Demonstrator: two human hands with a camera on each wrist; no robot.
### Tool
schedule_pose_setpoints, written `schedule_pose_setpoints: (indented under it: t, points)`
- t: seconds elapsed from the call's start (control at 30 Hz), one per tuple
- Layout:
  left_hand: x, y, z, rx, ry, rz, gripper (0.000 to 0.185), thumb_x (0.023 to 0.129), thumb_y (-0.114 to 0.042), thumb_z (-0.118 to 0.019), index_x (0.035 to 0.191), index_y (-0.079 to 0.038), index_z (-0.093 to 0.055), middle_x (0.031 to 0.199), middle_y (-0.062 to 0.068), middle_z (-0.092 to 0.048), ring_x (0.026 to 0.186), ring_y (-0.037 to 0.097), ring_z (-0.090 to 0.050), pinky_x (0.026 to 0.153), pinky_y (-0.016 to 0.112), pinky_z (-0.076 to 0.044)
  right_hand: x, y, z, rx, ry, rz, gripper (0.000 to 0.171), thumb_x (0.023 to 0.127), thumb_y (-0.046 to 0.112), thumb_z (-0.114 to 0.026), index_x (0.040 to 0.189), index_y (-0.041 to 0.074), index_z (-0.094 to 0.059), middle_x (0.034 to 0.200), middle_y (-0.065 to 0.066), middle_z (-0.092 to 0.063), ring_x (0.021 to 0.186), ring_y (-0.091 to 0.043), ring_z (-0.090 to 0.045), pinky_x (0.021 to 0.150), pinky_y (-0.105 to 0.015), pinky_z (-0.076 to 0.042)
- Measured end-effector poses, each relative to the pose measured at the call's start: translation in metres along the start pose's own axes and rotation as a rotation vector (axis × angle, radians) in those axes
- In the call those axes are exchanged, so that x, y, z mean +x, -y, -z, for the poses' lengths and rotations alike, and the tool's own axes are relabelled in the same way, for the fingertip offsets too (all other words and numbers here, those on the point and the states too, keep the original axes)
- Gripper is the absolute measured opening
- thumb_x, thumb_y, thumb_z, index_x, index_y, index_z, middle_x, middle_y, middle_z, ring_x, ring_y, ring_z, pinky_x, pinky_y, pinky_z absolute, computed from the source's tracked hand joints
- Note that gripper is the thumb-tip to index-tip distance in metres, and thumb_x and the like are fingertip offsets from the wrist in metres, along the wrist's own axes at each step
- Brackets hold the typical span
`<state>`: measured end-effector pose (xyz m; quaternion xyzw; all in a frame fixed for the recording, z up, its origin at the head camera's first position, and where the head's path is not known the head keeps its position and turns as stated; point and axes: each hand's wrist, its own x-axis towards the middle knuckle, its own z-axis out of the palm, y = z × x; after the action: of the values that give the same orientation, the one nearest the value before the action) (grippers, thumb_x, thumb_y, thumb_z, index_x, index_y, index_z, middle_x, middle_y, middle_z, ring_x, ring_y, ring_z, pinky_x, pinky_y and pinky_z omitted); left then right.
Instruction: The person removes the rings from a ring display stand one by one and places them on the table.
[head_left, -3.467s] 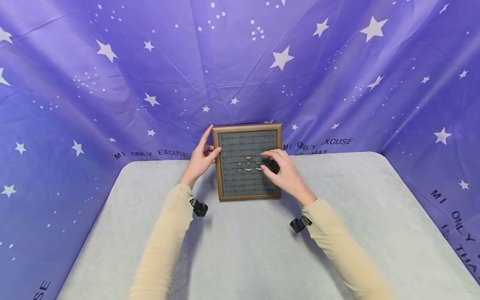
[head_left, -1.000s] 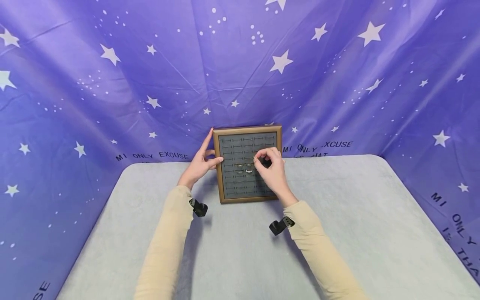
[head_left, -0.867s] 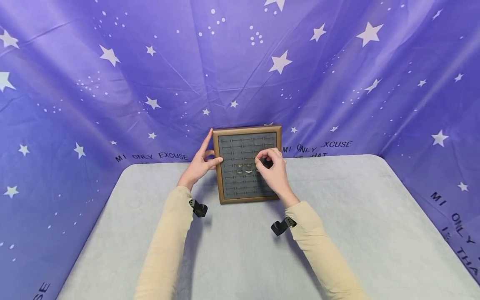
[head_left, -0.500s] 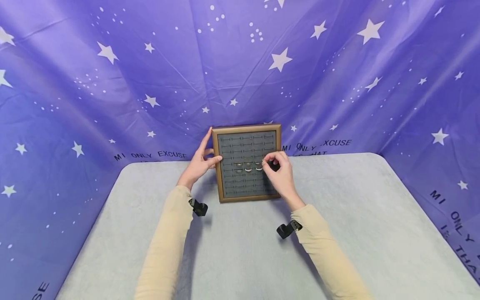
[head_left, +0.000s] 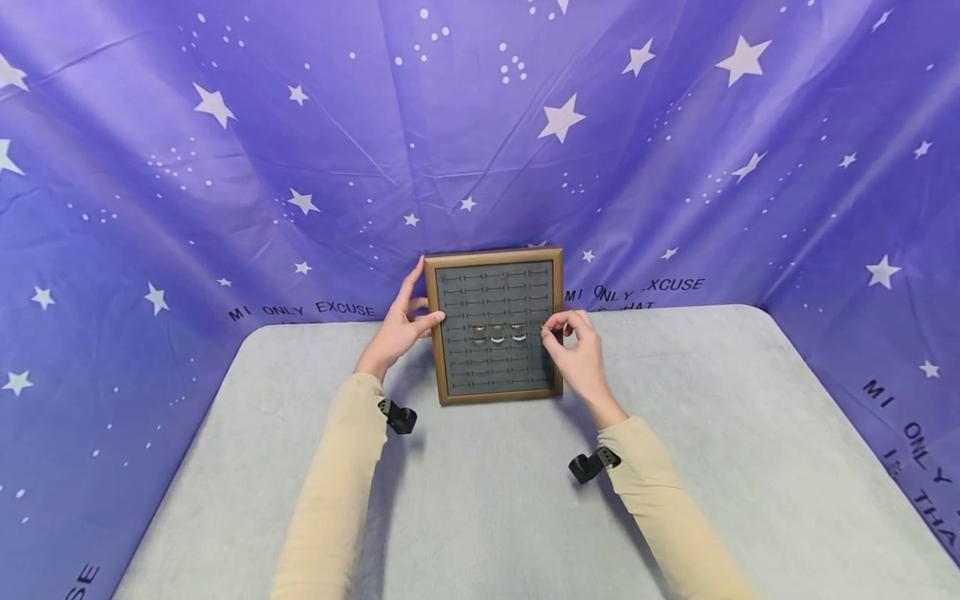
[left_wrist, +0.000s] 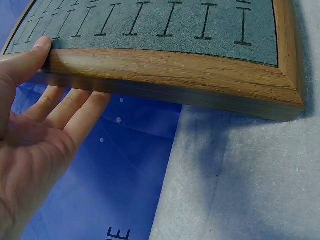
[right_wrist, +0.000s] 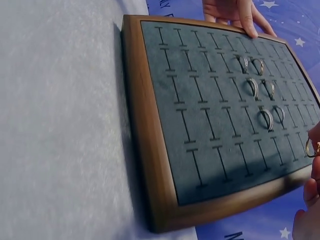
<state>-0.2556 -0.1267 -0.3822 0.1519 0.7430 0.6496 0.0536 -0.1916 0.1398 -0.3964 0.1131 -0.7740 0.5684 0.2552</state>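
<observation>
A ring display tray [head_left: 498,399] with a wooden frame and a slotted dark grey pad stands tilted up on the table. My left hand [head_left: 396,332] grips its left side, thumb on the front frame and fingers behind, as the left wrist view shows. Near the tray's right side, my right hand [head_left: 581,354] pinches a gold ring [right_wrist: 308,148] between thumb and fingertips, just in front of the pad. Several rings sit in the middle slots in two rows of three; one is a silver ring [right_wrist: 267,120]. Part of the pinched ring is hidden by the fingers.
The pale grey table [head_left: 480,500] spreads around the tray. A purple curtain [head_left: 480,125] with white stars hangs behind the table and along both sides, close to the tray's back.
The gold ring sat in a slot above the two rows; my right hand has taken hold of it and moved right to the tray's edge. My left hand's thumb sits slightly lower.
</observation>
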Motion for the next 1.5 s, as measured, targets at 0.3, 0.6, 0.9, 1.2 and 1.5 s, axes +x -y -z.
schedule_pose_setpoints:
  t: [0.3, 0.6, 0.9, 1.2, 1.5]
  points:
    - [0.012, 0.028, 0.006, -0.032, -0.011, -0.034, 0.091, 0.091, 0.003, -0.063, 0.155, -0.04, -0.014, 0.149, 0.012, -0.026, 0.103, 0.031, -0.055, 0.075, 0.038, -0.055, -0.003, -0.015, 0.011, -0.03, -0.012, -0.046, 0.008, 0.078, -0.015, -0.062, 0.085, -0.013, -0.059, 0.09, -0.029, -0.052, 0.081, -0.03, -0.041, 0.075, -0.042, -0.032]
    - [0.012, 0.032, 0.004, -0.051, -0.026, -0.038, 0.089, 0.091, 0.005, -0.063, 0.154, -0.039, -0.018, 0.132, 0.022, -0.043, 0.091, 0.03, -0.061, 0.074, 0.037, -0.056, -0.008, -0.065, 0.025, -0.061, -0.02, -0.121, 0.007, 0.081, -0.008, -0.066, 0.087, -0.005, -0.063, 0.092, -0.019, -0.054, 0.084, -0.034, -0.042, 0.075, -0.032, -0.031]
    - [0.011, 0.035, 0.003, -0.125, -0.02, -0.031, 0.088, 0.091, 0.007, -0.061, 0.154, -0.039, -0.021, 0.126, 0.025, -0.047, 0.085, 0.022, -0.065, 0.074, 0.041, -0.056, -0.015, -0.079, 0.039, -0.133, -0.057, -0.157, 0.006, 0.079, -0.003, -0.066, 0.084, -0.003, -0.063, 0.088, -0.015, -0.054, 0.076, -0.022, -0.041, 0.071, -0.028, -0.03]
    - [0.009, 0.038, 0.005, -0.162, 0.001, -0.028, 0.087, 0.091, 0.009, -0.059, 0.153, -0.039, -0.022, 0.123, 0.025, -0.048, 0.088, 0.023, -0.064, 0.074, 0.042, -0.056, -0.019, -0.092, 0.051, -0.197, -0.045, -0.204, 0.004, 0.079, 0.0, -0.066, 0.082, 0.0, -0.063, 0.087, -0.014, -0.054, 0.074, -0.019, -0.041, 0.067, -0.025, -0.031]
    - [0.01, 0.039, 0.005, -0.154, -0.004, -0.033, 0.086, 0.091, 0.009, -0.06, 0.154, -0.037, -0.022, 0.122, 0.025, -0.048, 0.088, 0.023, -0.065, 0.073, 0.042, -0.056, -0.023, -0.101, 0.069, -0.286, 0.008, -0.271, 0.006, 0.081, 0.001, -0.067, 0.085, -0.003, -0.065, 0.087, -0.012, -0.054, 0.071, -0.013, -0.041, 0.064, -0.022, -0.032]
